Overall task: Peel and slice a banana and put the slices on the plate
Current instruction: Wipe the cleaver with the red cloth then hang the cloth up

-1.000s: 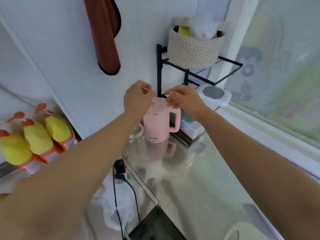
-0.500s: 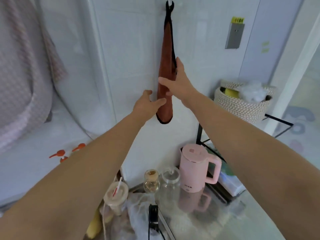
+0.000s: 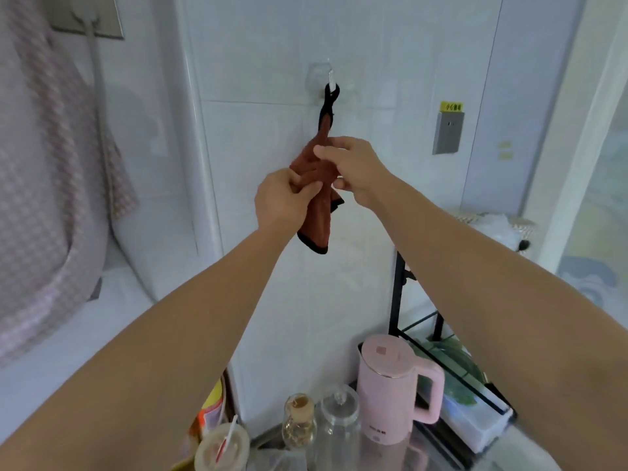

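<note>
Both hands up at the wall, off the table. Left hand (image 3: 282, 198) has a closed grip round the middle of a brown towel (image 3: 317, 219), thumb across the cloth. Right hand (image 3: 353, 168) pinches the same towel just above it, fingers curled. The towel hangs from a hook (image 3: 329, 79) on the white tiles. Along the table's (image 3: 438, 453) far edge stand a pink kettle (image 3: 390, 392), a glass jar (image 3: 339, 423) and a corked bottle (image 3: 299, 419). Can't tell where the banana or plate is.
</note>
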### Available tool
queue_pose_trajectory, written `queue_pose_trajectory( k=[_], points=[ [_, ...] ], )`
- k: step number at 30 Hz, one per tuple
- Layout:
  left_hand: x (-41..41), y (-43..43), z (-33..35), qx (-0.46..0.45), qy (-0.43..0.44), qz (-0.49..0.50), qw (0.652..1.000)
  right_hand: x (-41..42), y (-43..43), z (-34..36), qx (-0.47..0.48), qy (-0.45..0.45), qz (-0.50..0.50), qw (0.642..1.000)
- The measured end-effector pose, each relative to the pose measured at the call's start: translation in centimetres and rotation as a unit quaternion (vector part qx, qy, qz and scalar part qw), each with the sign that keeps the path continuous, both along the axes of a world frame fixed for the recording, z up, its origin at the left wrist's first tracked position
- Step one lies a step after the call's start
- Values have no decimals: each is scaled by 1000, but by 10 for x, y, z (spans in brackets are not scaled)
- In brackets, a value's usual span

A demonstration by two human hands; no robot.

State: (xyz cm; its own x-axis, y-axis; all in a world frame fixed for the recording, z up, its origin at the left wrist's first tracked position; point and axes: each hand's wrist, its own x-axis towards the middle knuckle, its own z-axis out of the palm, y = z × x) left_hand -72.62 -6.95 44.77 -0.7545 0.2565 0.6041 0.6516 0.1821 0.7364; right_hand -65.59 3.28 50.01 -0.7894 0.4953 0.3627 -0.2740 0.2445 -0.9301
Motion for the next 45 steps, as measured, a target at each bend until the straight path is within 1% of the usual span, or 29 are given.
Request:
queue_pose_trajectory(
  k=[2,4,5,6,7,9,11,13,14,16,18,21,23,24,26,28,30,32,34,35,38,40,42,43,45],
  points=[
    [1,1,16,13,20,13,1000,-2,2,16,-37,39,-15,998],
    [2,2,32,33,37,32,998,-4,6,31,-113,99,-14,989],
    [2,3,40,48,43,34,997,-5,7,38,-134,122,-8,983],
    [1,3,47,64,49,33,996,-4,8,45,-131,124,-7,984],
    [1,4,53,76,57,31,995,-4,10,49,-113,102,-2,988],
    [-2,5,65,89,75,36,993,-1,12,56,-61,1,39,997],
    [-4,6,73,104,101,29,989,1,16,62,-8,-94,111,989],
    [-7,7,78,123,118,8,985,0,20,67,21,-121,161,979],
    [-9,7,79,129,121,-7,984,-3,22,69,39,-113,157,980],
    [-11,11,82,134,118,-38,983,-8,26,70,57,-51,111,991],
    [-11,16,86,135,116,-60,982,-12,30,69,31,32,85,995],
    [-8,21,91,149,122,-48,980,-18,33,67,-57,147,95,983],
    [-7,21,92,158,113,-45,980,-20,36,70,-149,205,90,963],
    [-7,22,92,147,118,-39,981,-21,38,71,-186,226,86,952],
    [-8,22,91,106,133,-26,985,-23,45,73,-231,245,68,939],
    [-9,23,94,88,133,-23,987,-25,52,73,-256,244,46,934],
    [-7,23,96,73,133,-19,988,-26,56,70,-254,220,36,941],
    [-1,26,92,50,127,-21,990,-25,57,64,-228,175,25,958],
    [5,33,78,28,85,-40,995,-21,56,51,-198,140,16,970],
    [9,36,70,30,47,-61,997,-17,56,44,-187,131,10,974],
    [30,46,42,81,-97,-137,982,4,52,14,-147,96,-2,984],
    [44,49,23,102,-184,-175,962,25,49,-12,-124,65,-10,990],
    [51,51,-5,101,-289,-234,923,51,46,-44,-115,34,-23,993],
    [56,51,-21,80,-323,-273,903,66,44,-60,-104,17,-29,994],
    [69,54,-61,20,-332,-338,880,98,42,-97,-70,-22,-39,997]
  ],
)
